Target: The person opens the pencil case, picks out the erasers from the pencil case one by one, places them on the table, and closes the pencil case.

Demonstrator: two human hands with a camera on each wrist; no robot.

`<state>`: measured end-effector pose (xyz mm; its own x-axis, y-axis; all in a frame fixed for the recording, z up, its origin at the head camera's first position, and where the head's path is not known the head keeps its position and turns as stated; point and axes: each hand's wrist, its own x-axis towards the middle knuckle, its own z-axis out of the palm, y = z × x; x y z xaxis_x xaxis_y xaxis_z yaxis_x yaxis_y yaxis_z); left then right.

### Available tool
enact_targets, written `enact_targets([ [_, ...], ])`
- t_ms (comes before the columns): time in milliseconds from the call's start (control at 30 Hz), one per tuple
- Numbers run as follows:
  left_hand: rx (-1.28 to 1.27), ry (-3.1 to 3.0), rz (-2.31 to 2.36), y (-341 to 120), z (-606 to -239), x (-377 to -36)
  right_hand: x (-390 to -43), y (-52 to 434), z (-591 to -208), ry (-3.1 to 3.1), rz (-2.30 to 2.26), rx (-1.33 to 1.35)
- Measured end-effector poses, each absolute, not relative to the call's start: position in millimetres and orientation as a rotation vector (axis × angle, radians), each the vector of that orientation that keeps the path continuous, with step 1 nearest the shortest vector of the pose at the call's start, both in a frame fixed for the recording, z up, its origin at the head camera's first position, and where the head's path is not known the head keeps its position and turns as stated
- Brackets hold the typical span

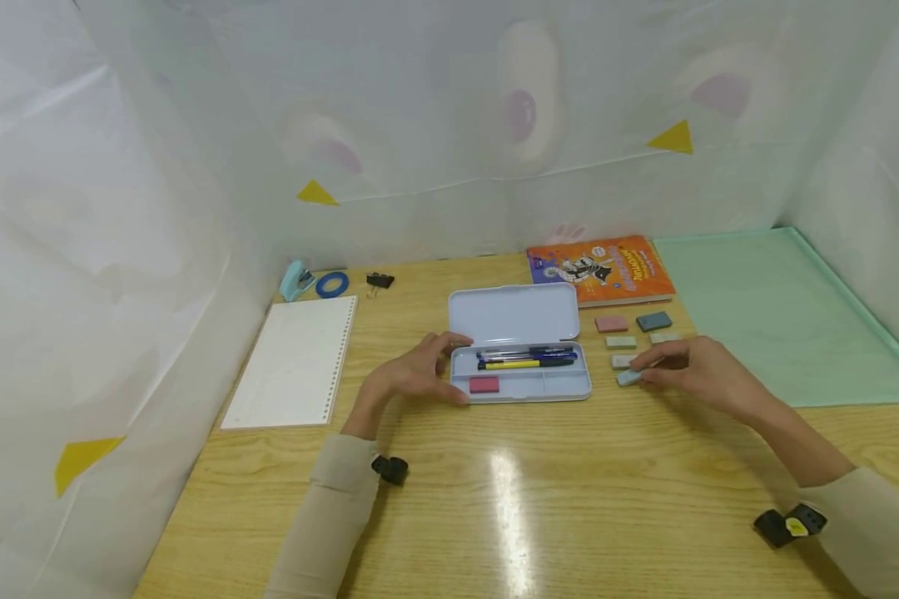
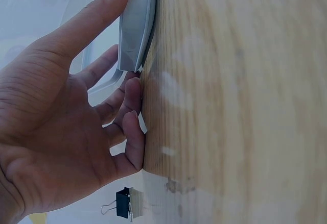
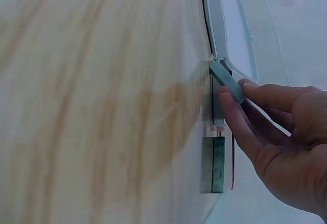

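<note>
A pale blue pencil case [image 1: 524,397] lies with its lid [image 1: 514,314] folded back. In its rear compartment are a yellow-and-black pen [image 1: 520,363] and other pens; a red eraser [image 1: 484,384] lies in the front one. My left hand [image 1: 414,368] holds the case's left end, thumb [image 2: 97,17] at the front corner and index finger at the back. To the right of the case, my right hand [image 1: 707,374] pinches a light blue eraser [image 3: 228,81] between thumb and fingers, one end tilted up. Beside it are a whitish eraser [image 1: 621,362], a pale green one [image 1: 620,342], a pink one [image 1: 611,324] and a dark one [image 1: 654,320].
An orange book [image 1: 622,270] lies behind the erasers, and a green mat [image 1: 794,316] covers the right side. At left are a notepad [image 1: 292,362], a light blue stapler [image 1: 295,281], blue tape [image 1: 333,284] and a black binder clip [image 1: 379,280]. Whitish sheeting surrounds the table.
</note>
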<state>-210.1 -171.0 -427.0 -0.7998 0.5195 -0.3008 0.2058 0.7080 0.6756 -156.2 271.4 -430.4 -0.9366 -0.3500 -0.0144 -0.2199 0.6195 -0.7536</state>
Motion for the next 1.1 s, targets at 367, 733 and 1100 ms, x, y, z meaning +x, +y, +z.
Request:
enact_targets([
  [367,0.552,2.438,0.895,-171.2,-426.3,-208.5,-151.2,285.9,-424.0,2.749,-1.091,-0.509],
  [733,0.511,2.435,0.916,-170.3,-423.8,-205.4,-154.1,286.2,-408.6,2.708,-1.176,-0.425],
  [1100,0.517,2.436,0.9,-169.5,-423.8,-207.6,-167.3,202.1,-415.1,2.587,-1.298,-0.692],
])
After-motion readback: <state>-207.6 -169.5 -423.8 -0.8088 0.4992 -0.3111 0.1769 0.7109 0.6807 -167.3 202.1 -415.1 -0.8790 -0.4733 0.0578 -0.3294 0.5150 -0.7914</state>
